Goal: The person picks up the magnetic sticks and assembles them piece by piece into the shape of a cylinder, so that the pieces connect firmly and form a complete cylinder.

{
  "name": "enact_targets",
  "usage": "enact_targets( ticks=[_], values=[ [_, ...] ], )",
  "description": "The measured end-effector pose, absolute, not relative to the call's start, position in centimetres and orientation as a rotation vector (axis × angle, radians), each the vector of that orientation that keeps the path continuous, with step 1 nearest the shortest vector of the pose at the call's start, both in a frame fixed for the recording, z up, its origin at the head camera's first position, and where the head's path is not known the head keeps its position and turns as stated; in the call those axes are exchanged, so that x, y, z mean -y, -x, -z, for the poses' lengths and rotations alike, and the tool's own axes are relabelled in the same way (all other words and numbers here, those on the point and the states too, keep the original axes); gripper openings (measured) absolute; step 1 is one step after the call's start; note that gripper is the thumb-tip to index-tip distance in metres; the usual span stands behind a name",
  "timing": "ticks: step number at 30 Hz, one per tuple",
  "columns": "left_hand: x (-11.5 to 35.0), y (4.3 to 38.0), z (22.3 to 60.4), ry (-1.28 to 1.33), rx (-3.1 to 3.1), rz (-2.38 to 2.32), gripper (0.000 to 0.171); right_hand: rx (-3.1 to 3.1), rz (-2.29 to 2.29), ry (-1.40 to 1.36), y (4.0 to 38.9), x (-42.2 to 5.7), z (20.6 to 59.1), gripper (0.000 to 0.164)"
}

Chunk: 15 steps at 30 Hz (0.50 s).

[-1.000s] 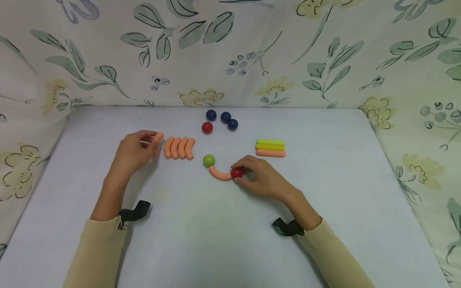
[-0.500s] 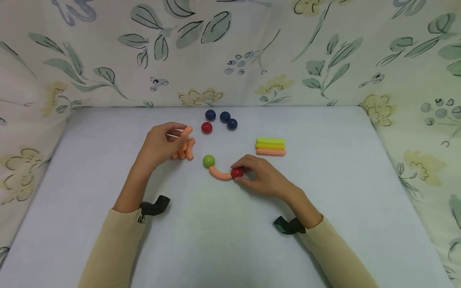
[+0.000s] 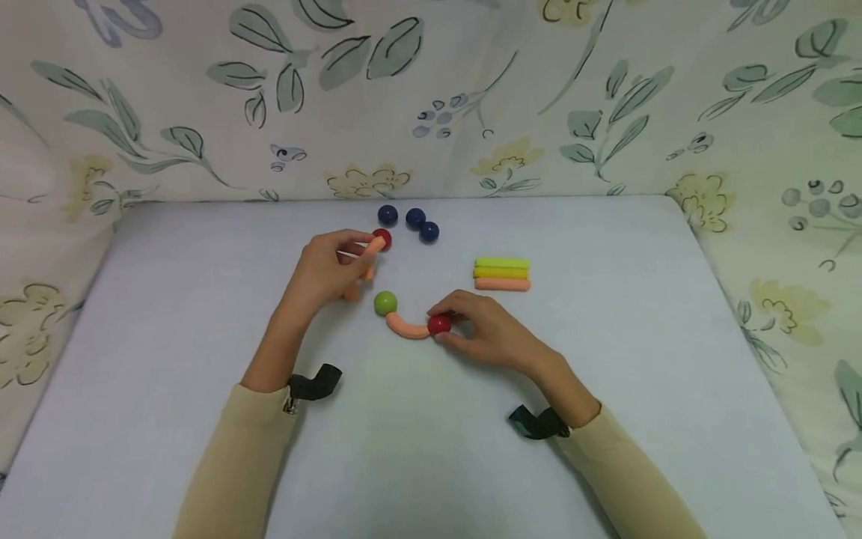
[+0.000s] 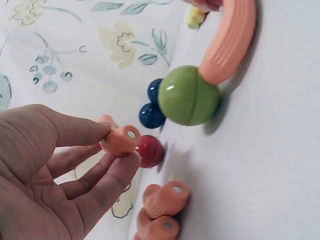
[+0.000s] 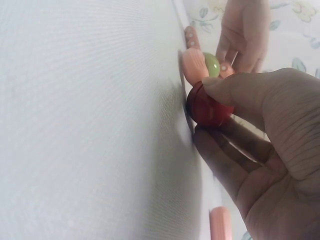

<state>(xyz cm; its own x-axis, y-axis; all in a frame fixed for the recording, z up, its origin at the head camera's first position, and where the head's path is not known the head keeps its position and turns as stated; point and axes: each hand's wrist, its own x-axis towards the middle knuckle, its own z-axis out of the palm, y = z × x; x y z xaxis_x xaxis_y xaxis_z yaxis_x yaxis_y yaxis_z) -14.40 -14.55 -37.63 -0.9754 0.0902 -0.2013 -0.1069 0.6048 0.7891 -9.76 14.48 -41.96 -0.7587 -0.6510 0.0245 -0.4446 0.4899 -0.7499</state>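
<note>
My left hand (image 3: 330, 266) pinches a curved orange magnetic stick (image 4: 120, 139) between thumb and fingers, held above the table. A round metal spot shows at the stick's end in the left wrist view. Partly hidden beneath that hand lie more curved orange sticks (image 4: 170, 197). My right hand (image 3: 494, 329) pinches a red ball (image 5: 209, 106) low at the tabletop. From that ball a curved orange stick (image 3: 407, 328) runs left to a green ball (image 3: 385, 303), forming a short joined chain.
Behind the left fingertips sits another red ball (image 4: 150, 151), near several dark blue balls (image 3: 429, 232) at the table's back. Straight sticks, light green (image 3: 501, 263), yellow (image 3: 500, 272) and orange (image 3: 502, 284), lie side by side right of centre. Floral cloth (image 3: 471, 97) hangs behind the white table (image 3: 404, 449).
My left hand has carried the curved orange stick to the right, from left of the row of curved sticks to over it, close to the far red ball. The right hand stays on its ball.
</note>
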Motion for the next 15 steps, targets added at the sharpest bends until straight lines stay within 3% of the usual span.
enact_targets(
  ticks=[5, 15],
  values=[
    [13.7, 14.0, 38.8, -0.065, -2.653, -1.257, 0.048, -2.481, 1.113, 0.885, 9.6, -14.3, 41.8, 0.038],
    [12.5, 13.6, 38.8, -0.076, -2.695, -1.172, 0.042, -2.465, 1.143, 0.895, 9.8, -14.3, 41.8, 0.028]
  ],
)
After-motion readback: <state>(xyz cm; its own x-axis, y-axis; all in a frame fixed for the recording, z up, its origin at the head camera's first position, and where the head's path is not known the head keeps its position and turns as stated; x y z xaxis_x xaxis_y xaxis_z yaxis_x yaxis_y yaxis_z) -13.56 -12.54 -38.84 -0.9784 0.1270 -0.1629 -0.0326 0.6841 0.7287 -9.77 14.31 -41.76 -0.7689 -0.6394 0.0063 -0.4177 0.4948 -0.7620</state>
